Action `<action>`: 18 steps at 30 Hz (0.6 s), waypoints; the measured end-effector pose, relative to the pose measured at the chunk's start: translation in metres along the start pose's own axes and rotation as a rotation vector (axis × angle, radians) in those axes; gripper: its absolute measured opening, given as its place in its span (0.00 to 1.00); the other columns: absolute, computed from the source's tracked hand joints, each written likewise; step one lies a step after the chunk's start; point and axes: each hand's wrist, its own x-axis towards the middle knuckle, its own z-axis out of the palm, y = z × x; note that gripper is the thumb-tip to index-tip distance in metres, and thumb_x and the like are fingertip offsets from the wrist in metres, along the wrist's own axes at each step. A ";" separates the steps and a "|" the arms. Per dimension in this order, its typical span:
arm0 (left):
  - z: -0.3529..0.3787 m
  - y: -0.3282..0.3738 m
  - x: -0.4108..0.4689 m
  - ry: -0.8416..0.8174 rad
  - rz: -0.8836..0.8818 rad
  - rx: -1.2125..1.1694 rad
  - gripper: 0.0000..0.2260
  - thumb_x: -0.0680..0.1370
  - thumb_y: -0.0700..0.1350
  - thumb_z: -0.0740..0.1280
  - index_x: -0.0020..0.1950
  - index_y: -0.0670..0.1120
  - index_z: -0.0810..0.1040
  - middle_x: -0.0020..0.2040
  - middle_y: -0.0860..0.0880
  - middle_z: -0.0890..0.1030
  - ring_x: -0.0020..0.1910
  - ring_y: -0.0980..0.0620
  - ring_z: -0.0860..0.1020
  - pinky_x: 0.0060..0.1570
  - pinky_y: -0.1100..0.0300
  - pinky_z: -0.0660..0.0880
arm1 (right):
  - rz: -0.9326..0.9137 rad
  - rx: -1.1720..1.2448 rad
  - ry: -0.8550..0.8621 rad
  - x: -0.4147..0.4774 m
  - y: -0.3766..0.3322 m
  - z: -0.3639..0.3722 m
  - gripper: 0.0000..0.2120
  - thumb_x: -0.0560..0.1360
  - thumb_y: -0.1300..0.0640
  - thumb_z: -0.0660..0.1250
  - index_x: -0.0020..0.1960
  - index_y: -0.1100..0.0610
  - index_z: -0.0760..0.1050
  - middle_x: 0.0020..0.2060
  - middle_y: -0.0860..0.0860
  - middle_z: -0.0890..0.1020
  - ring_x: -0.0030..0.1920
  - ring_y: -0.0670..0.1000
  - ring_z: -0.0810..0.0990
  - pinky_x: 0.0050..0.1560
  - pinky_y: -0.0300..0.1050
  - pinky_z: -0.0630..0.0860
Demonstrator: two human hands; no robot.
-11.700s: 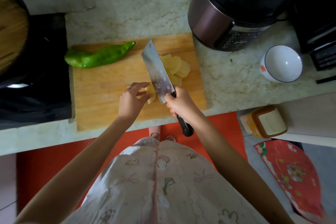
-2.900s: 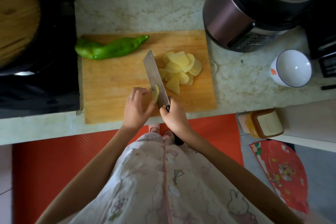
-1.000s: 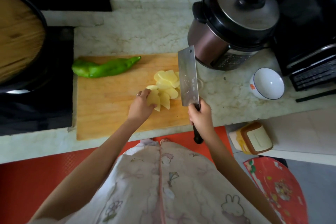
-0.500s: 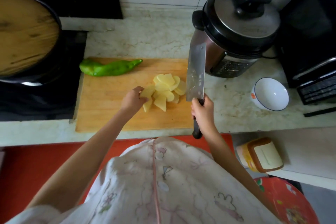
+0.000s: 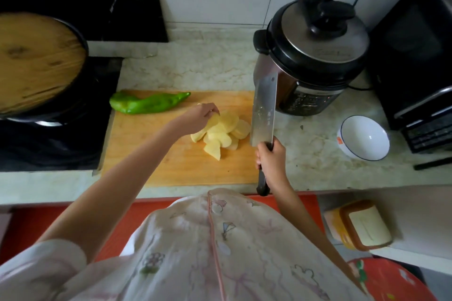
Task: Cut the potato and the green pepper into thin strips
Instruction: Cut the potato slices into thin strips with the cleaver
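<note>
A pile of pale yellow potato slices (image 5: 223, 131) lies on the right part of the wooden cutting board (image 5: 156, 154). My left hand (image 5: 198, 117) reaches over the pile's left side, fingertips on the top slices. A whole green pepper (image 5: 146, 104) lies at the board's far left corner. My right hand (image 5: 270, 157) grips the black handle of a cleaver (image 5: 264, 110), blade raised and pointing away, just right of the slices.
A pressure cooker (image 5: 313, 56) stands behind the cleaver. A white bowl (image 5: 363, 138) sits on the marble counter to the right, a black oven (image 5: 420, 61) beyond it. A pan with a wooden lid (image 5: 34, 61) sits on the black stove at left.
My left hand moved from the near-left edge of the slices up onto the pile's top. The cleaver stays raised at the right of the board.
</note>
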 end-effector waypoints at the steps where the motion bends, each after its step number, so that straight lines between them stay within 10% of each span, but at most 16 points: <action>1: 0.002 0.004 0.008 0.002 0.042 0.009 0.13 0.84 0.40 0.53 0.61 0.42 0.75 0.54 0.42 0.76 0.51 0.45 0.73 0.48 0.53 0.68 | 0.006 0.003 0.005 0.000 0.000 0.000 0.07 0.77 0.66 0.59 0.42 0.57 0.69 0.28 0.50 0.69 0.24 0.47 0.67 0.24 0.42 0.67; 10: 0.005 0.018 0.046 -0.155 0.190 0.255 0.14 0.83 0.42 0.59 0.67 0.46 0.75 0.66 0.45 0.73 0.68 0.45 0.66 0.64 0.58 0.59 | 0.002 -0.007 0.018 0.001 0.002 -0.006 0.07 0.77 0.66 0.58 0.42 0.59 0.69 0.27 0.51 0.67 0.22 0.46 0.66 0.23 0.42 0.66; 18: -0.007 0.009 0.053 -0.280 0.119 0.155 0.24 0.73 0.47 0.75 0.68 0.50 0.73 0.67 0.48 0.68 0.65 0.49 0.68 0.56 0.65 0.63 | 0.011 -0.035 0.052 0.007 0.003 -0.008 0.07 0.76 0.66 0.58 0.40 0.59 0.68 0.27 0.51 0.68 0.22 0.47 0.66 0.23 0.43 0.66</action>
